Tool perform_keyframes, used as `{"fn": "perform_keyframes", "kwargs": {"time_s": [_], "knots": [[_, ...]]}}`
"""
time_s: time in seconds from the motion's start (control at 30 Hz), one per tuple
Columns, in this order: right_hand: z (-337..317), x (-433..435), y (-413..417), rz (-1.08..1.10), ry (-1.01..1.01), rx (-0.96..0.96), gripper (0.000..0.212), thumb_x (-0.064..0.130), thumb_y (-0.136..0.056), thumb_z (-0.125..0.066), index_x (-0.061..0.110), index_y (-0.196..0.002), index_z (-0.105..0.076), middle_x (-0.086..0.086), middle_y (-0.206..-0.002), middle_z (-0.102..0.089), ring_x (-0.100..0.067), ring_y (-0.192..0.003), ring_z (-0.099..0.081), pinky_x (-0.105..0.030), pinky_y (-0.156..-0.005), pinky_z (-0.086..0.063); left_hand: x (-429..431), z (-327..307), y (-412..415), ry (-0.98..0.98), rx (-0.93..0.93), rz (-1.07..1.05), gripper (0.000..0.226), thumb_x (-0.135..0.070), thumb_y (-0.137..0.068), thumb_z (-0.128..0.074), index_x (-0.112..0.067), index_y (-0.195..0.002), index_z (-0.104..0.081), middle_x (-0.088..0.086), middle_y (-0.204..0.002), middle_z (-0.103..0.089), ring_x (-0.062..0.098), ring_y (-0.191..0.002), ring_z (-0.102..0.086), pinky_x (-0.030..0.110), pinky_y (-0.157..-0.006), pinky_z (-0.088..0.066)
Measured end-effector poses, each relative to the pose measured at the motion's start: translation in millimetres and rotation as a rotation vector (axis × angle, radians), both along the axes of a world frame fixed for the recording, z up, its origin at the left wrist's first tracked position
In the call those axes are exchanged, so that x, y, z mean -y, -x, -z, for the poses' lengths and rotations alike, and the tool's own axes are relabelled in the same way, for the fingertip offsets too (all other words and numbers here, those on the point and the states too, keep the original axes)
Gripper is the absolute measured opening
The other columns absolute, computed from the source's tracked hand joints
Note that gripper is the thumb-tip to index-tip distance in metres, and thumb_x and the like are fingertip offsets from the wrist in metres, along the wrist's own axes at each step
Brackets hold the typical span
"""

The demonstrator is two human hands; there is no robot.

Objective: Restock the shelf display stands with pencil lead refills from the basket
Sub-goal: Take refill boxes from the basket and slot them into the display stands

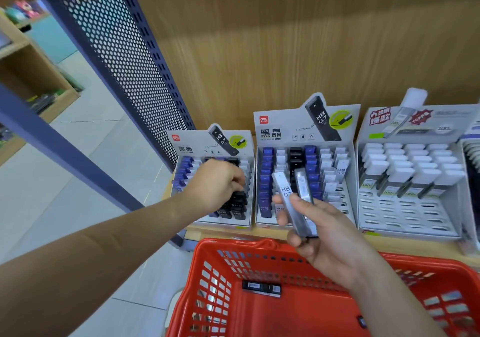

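Note:
My left hand [217, 183] reaches into the left display stand [181, 144], its fingers curled over the black refill cases [237, 204] in a middle column; whether it pinches one is hidden. My right hand [330, 235] holds a small bunch of grey lead refill cases [292, 201] marked HB 0.7 upright in front of the middle display stand [306, 129]. The red basket [259, 246] sits below the shelf edge, with one dark refill case [261, 288] lying on its floor.
A third display stand [407, 207] with white-capped refills and several bare slots stands at the right. A blue perforated shelf upright [124, 59] rises at the left. A wooden back panel [285, 38] is behind the stands. A tiled floor [78, 155] lies at the left.

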State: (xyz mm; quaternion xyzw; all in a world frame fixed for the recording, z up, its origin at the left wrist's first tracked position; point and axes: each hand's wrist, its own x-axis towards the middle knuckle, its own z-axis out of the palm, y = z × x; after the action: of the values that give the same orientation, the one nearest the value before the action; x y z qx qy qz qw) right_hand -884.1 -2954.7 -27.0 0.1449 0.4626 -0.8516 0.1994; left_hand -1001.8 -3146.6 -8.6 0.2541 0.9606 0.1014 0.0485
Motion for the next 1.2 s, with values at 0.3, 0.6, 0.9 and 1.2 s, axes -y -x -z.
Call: {"fn": "perform_keyframes", "kwargs": {"time_s": [0.3,0.6,0.9,1.2], "knots": [[6.4,-2.7,0.7,0.023,0.015,-0.063,0.040,0.033,-0.085,-0.062,0.004,-0.112,-0.070,-0.006,-0.066,-0.054,-0.007,-0.039,-0.032,-0.016,-0.035,-0.022,-24.0,-30.8,-18.6,-0.589,0.364,-0.170,0.016,-0.019,-0.094,-0.058,-0.014,-0.102,-0.071,-0.004,-0.079,-0.068,0.014,-0.073,-0.062,0.031,-0.074,-0.055],[-3.0,-21.4,-7.3,0.093,-0.212,0.005,0.048,0.049,-0.087,-0.060,0.001,-0.089,-0.065,-0.004,-0.053,-0.044,-0.011,-0.041,-0.026,-0.022,-0.040,-0.016,-46.8,-49.7,-40.8,-0.769,0.542,-0.210,0.011,-0.001,-0.086,-0.065,-0.006,-0.094,-0.070,-0.004,-0.061,-0.067,0.007,-0.059,-0.064,0.019,-0.062,-0.055],[-1.1,-89.9,-13.0,0.496,-0.180,0.068,0.045,0.047,-0.101,-0.042,0.008,-0.096,-0.064,0.001,-0.049,-0.030,-0.007,-0.033,-0.018,-0.015,-0.035,-0.012,-131.9,-60.7,-22.8,-0.711,0.228,-0.110,0.014,-0.007,-0.088,-0.065,-0.021,-0.090,-0.069,0.000,-0.071,-0.067,0.010,-0.062,-0.063,0.025,-0.071,-0.055],[5.7,-97.8,-20.3,0.577,-0.007,0.096,0.033,0.039,-0.105,-0.038,0.017,-0.114,-0.061,0.000,-0.057,-0.045,-0.008,-0.041,-0.021,-0.019,-0.036,-0.015,-159.3,-35.5,-23.4,-0.323,0.055,0.039,0.023,-0.016,-0.089,-0.066,-0.017,-0.111,-0.071,0.000,-0.112,-0.070,0.007,-0.091,-0.062,0.004,-0.079,-0.039]]}}
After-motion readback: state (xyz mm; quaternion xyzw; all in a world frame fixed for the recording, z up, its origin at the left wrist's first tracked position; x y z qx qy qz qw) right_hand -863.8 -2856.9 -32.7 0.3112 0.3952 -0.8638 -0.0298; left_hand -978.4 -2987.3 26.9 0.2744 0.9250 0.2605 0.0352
